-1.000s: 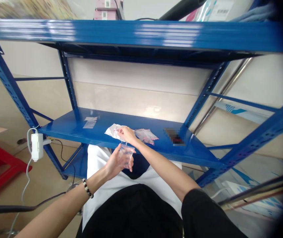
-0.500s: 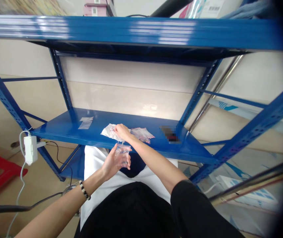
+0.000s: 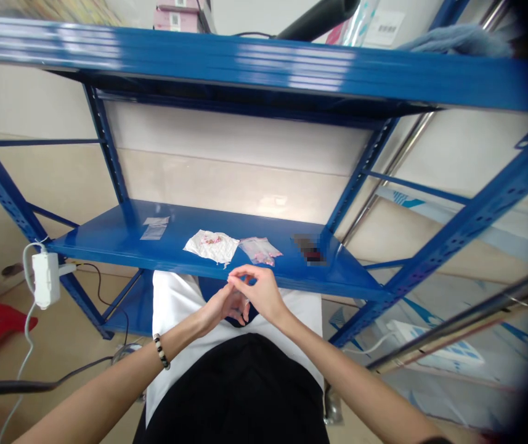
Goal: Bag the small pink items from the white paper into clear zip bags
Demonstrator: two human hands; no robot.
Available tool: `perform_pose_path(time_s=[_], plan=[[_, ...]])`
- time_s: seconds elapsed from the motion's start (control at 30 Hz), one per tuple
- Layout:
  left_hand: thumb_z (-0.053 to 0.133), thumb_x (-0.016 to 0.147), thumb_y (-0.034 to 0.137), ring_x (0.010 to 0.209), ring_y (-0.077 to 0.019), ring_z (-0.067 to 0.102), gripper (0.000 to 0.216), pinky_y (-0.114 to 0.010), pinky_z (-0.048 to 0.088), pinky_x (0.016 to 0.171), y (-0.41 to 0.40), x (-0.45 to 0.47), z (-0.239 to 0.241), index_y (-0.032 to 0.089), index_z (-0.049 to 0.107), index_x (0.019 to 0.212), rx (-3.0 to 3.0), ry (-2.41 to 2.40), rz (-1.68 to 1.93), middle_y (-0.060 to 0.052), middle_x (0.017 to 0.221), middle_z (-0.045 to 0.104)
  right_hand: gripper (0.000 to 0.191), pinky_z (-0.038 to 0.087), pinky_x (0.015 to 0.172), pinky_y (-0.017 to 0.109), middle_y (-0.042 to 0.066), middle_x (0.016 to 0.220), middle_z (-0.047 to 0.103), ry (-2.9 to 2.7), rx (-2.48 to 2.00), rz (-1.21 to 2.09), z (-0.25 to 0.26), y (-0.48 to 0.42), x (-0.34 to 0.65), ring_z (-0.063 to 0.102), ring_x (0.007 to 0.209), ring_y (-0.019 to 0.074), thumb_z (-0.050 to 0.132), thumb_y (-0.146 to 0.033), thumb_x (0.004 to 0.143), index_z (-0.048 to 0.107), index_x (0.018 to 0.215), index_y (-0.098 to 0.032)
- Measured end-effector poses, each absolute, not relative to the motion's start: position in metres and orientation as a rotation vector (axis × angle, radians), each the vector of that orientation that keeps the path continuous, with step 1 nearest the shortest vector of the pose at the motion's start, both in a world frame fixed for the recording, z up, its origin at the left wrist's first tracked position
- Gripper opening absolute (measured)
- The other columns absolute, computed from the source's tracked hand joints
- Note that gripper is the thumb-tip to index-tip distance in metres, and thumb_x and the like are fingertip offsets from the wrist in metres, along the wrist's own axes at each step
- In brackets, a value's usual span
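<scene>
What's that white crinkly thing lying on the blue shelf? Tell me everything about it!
The white sheet looks like thin, crumpled paper or plastic, lying flat on the blue metal shelf close to its front edge. A small heap of tiny pink-red bits sits on top of it, too small to tell what they are. A little clear packet with similar pink bits lies just right of it. Neither hand touches it; the right hand is nearest, below the shelf edge.

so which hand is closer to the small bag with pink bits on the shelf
Right. The right hand is just below the small bag, near the shelf front edge. The left hand sits lower and further left, behind the right fingers.
</scene>
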State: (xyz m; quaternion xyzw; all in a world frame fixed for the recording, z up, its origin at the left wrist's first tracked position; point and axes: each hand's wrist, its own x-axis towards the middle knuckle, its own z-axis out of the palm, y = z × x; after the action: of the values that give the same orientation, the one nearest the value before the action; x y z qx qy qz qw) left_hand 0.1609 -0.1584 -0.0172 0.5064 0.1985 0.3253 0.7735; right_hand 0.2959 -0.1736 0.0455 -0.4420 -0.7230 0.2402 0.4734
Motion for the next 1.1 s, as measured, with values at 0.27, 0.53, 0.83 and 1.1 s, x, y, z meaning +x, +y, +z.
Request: perform_pose_path(time_s=[0.27,0.53,0.83,1.1], plan=[[0.036,0.09,0.067,0.07,-0.02,0.06,0.065,-0.032,0.047,0.066,-0.176,0.163,-0.025,0.011,0.061,0.111,1.183,0.523,0.636,-0.008,0.073,0.062,0.015,0.05,0.075,0.033,0.006,0.088,0.073,-1.546,-1.218,0.493,0.02,-0.213,0.336,0.065,0.079,0.0205,0.067,-0.034,0.082,0.074,0.085,-0.021],[0.036,0.09,0.066,0.073,-0.0205,0.06,0.063,-0.032,0.045,0.069,-0.165,0.163,-0.023,0.013,0.058,0.116,1.206,0.527,0.646,-0.008,0.076,0.063,0.014,0.048,0.071,0.033,0.007,0.085,0.072,-1.596,-1.266,0.551,0.003,-0.19,0.344,0.064,0.083,0.0222,0.065,-0.032,0.083,0.074,0.083,-0.021],[0.047,0.091,0.058,0.074,-0.0197,0.062,0.051,-0.029,0.042,0.068,-0.184,0.155,-0.015,0.014,0.059,0.112,1.226,0.537,0.673,-0.01,0.081,0.066,0.011,0.05,0.073,0.034,0.005,0.085,0.069,-1.729,-1.18,0.556,0.011,-0.207,0.337,0.061,0.083,0.021,0.063,-0.031,0.086,0.072,0.084,-0.024],[0.043,0.092,0.058,0.077,-0.0226,0.065,0.052,-0.032,0.047,0.069,-0.174,0.159,-0.013,0.011,0.06,0.106,1.172,0.503,0.742,-0.013,0.081,0.067,0.012,0.043,0.095,0.043,0.007,0.105,0.062,-1.801,-1.188,0.391,0.012,-0.198,0.336,0.053,0.105,0.0244,0.063,-0.03,0.088,0.072,0.082,-0.025]])
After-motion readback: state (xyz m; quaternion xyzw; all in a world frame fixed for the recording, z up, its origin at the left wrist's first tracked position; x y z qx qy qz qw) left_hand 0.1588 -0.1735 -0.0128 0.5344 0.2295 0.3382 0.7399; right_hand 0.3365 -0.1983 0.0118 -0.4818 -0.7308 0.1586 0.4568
